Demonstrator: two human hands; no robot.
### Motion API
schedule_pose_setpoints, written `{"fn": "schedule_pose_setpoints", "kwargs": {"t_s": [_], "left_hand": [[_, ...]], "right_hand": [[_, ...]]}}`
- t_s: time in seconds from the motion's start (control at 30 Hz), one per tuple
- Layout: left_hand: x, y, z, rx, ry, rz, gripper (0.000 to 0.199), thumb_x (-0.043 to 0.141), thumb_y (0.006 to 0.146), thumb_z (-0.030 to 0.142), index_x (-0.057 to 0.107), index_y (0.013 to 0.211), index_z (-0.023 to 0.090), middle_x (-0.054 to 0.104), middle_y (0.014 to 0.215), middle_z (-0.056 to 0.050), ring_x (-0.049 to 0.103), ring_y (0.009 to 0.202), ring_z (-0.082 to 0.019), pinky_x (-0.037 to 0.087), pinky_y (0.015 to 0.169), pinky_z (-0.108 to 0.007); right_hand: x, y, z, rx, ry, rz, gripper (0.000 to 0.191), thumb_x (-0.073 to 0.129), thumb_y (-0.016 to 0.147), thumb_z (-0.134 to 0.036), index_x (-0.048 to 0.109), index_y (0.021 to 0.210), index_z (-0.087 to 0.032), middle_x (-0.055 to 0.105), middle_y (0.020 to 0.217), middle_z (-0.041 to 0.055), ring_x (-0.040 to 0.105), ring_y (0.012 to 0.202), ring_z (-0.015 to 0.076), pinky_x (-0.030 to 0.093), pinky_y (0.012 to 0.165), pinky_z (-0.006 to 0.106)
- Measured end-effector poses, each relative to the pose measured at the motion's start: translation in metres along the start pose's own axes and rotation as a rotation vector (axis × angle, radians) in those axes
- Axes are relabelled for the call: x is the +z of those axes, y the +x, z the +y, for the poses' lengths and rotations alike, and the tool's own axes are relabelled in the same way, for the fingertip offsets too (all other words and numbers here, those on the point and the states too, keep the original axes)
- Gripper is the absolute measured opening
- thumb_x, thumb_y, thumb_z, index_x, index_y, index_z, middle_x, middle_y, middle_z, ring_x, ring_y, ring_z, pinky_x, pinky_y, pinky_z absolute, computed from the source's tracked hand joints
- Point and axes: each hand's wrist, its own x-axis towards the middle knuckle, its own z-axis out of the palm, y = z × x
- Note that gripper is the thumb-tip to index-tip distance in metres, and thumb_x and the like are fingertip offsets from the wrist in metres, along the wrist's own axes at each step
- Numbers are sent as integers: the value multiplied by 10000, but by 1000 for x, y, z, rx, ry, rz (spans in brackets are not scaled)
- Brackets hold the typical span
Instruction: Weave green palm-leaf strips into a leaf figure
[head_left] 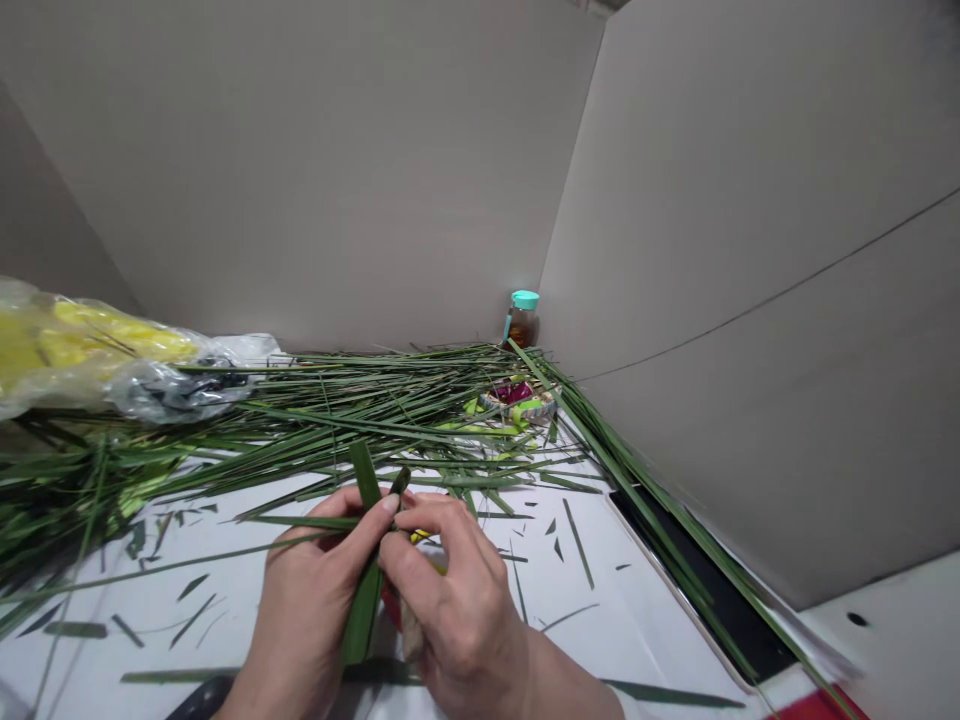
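My left hand (pixel 311 585) grips crossed green leaf strips (pixel 361 620), its thumb pressed down near the crossing. One strip points up past the fingers, and a wide one hangs below them. Right beside it, my right hand (pixel 465 600) is closed in a pinch, thumb and forefinger meeting at the same strips by a small curled dark green end (pixel 402 480). Between and under the hands show bits of red and yellow and a tan piece, too covered to name. Leaf scraps (pixel 193 586) lie on the white table around them.
A heap of long green leaves (pixel 360 400) spans the back of the table. At left lies a clear plastic bag with yellow contents (pixel 112 335). A teal-lidded bottle (pixel 522 318) stands in the corner. Right, leaves lie over a black tablet-like panel (pixel 697 590) beside a grey partition (pixel 750 300).
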Motion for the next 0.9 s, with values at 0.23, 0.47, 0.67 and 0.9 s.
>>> {"fn": "schedule_pose_setpoints", "kwargs": {"t_s": [0.23,0.47,0.67,0.9], "left_hand": [[0,1,3,-22,-51,7,174,882,649,346,740,716,272,738,662,69,648,599,-142,522,550,-168],[5,-1,12,-47,-116,-2,146,889,596,294,750,640,285,716,607,77,632,538,-128,538,513,-171],[11,-5,27,-64,-99,43,123,876,483,271,780,558,289,726,586,54,669,551,-150,562,501,-182],[10,-5,30,-36,-29,69,124,872,453,296,796,551,298,763,603,20,677,527,-186,579,471,-218]], "right_hand": [[0,0,4,78,82,58,301,486,874,-59,687,1078,-151,672,982,137,682,894,225,632,750,349],[-3,6,2,272,266,141,197,556,928,-92,731,962,-179,685,911,86,705,820,171,626,733,284],[-3,9,2,380,359,173,183,574,922,-121,746,924,-185,685,903,70,701,746,150,627,690,265],[-4,13,2,442,411,186,153,590,922,-149,726,870,-195,687,872,51,722,838,164,630,660,211]]}}
